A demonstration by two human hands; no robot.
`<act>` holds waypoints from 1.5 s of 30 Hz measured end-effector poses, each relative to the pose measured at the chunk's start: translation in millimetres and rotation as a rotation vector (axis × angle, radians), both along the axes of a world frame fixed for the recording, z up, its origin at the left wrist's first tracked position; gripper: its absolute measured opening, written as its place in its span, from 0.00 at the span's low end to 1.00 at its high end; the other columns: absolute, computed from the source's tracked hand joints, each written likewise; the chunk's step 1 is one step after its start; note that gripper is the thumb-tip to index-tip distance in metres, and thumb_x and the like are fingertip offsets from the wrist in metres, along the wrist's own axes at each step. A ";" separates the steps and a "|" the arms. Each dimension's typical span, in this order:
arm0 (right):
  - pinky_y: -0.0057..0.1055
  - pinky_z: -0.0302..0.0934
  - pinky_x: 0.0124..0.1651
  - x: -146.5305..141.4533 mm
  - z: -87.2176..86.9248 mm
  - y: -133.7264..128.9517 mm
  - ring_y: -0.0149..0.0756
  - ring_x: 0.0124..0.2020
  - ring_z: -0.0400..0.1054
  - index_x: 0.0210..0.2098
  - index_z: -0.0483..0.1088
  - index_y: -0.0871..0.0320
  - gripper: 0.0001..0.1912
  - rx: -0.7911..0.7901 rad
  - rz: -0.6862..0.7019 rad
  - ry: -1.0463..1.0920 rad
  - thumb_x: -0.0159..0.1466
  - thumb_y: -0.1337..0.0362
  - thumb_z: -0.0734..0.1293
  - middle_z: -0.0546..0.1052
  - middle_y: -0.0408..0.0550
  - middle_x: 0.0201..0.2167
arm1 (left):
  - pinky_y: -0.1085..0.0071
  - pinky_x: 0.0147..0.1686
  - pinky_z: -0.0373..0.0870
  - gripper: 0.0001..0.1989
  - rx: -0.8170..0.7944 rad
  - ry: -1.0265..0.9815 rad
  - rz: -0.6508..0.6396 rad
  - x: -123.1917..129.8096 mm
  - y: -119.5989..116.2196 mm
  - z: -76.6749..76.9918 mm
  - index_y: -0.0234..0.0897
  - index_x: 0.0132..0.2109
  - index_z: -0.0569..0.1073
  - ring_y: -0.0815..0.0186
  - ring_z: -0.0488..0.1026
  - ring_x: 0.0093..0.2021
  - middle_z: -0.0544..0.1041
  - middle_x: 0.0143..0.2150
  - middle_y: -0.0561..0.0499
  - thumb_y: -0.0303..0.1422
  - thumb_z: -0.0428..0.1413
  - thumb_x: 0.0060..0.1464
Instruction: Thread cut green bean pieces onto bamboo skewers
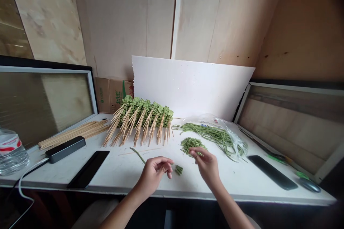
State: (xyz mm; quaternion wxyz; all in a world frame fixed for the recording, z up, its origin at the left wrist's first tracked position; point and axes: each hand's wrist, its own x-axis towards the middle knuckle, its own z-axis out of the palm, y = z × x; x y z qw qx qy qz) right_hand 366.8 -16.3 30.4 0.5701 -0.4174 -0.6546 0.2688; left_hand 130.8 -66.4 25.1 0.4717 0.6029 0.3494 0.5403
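My left hand (157, 171) is closed, its fingers curled round a green long bean (138, 154) whose free end sticks out to the upper left over the table. Thumb and fingertips of my right hand (205, 162) are pinched together at the near edge of a pile of short cut bean pieces (191, 145); whatever is between them is too small to make out. A small cluster of cut pieces (178, 169) lies on the white table (120, 175) between my hands. Beyond them, bean pieces threaded on wooden skewers (146, 116) are stacked in rows, bare stick ends towards me.
Uncut long beans (212, 134) lie partly in a clear plastic bag (236, 143). Loose bamboo skewers (75, 132), a black box (67, 148), a phone (90, 170) and a water bottle (12, 154) are on the left. Right stand a dark flat case (271, 171) and a mouse (309, 184).
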 end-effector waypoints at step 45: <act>0.39 0.65 0.43 -38.1 26.4 -28.0 0.41 0.39 0.69 0.43 0.78 0.51 0.04 0.345 0.268 -0.411 0.69 0.64 0.71 0.78 0.47 0.34 | 0.70 0.37 0.69 0.10 0.174 0.379 0.107 -15.9 -2.1 19.7 0.39 0.43 0.84 0.62 0.76 0.38 0.82 0.38 0.47 0.37 0.59 0.65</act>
